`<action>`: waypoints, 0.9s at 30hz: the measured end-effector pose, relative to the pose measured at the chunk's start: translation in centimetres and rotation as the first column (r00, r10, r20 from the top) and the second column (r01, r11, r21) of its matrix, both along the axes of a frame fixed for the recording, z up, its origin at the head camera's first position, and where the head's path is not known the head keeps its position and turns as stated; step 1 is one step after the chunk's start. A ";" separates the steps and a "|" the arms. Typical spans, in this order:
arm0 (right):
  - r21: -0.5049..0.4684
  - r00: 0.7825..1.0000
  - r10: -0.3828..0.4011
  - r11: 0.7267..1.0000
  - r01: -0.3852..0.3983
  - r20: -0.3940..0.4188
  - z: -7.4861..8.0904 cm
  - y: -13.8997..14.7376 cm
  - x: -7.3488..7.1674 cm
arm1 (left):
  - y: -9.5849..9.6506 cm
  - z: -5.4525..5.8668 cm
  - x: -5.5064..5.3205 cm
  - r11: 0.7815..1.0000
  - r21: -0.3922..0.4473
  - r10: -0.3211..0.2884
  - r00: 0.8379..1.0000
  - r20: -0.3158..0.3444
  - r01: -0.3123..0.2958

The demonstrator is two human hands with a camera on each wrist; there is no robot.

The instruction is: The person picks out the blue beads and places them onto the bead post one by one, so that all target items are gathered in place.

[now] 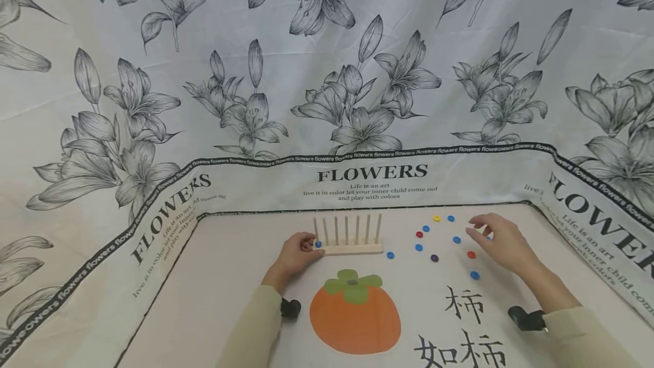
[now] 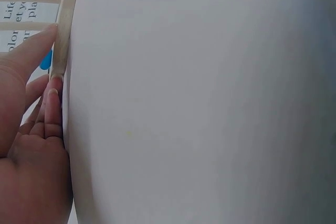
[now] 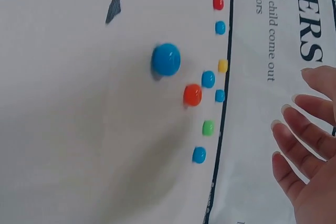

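Observation:
A wooden rack (image 1: 353, 249) with several upright pegs stands near the back of the table. One blue bead (image 1: 318, 244) sits low on its leftmost peg. My left hand (image 1: 295, 256) grips the rack's left end, thumb along the front of the base and the other fingers behind it. Above the scattered beads on the right hovers my right hand (image 1: 503, 246), its fingers loosely spread and nothing in them. Below it lie an orange-red bead (image 1: 472, 254) and a blue bead (image 1: 474, 275). In the right wrist view a green bead (image 3: 208, 128) also shows.
More beads lie between the rack and my right hand, among them a yellow bead (image 1: 436, 218), a red bead (image 1: 419, 234) and a purple bead (image 1: 434, 258). The tablecloth carries a printed persimmon (image 1: 355, 320) and black characters. A flower-printed curtain (image 1: 327, 101) encloses the back and sides.

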State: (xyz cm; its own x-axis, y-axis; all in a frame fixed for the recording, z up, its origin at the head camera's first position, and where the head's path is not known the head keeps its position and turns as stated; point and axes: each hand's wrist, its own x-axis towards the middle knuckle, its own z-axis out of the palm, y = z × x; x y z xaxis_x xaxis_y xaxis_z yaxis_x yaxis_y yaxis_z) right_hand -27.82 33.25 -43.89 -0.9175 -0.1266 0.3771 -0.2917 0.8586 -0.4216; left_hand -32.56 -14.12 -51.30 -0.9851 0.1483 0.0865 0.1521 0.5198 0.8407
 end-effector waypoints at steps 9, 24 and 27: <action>-0.003 0.995 -0.095 0.995 0.096 0.042 -1.8 3.6 -1.5 | 0.0 0.0 -0.1 1.000 -0.017 0.005 1.000 0.019 -0.004; -0.038 0.963 -0.163 0.984 0.176 0.216 -4.3 5.7 -3.2 | -0.1 -0.2 -0.2 1.000 -0.012 -0.001 1.000 0.011 0.001; -0.041 0.954 -0.175 0.981 0.190 0.243 -4.7 5.7 -3.3 | -0.1 -0.2 -0.2 1.000 -0.011 0.000 1.000 0.012 0.000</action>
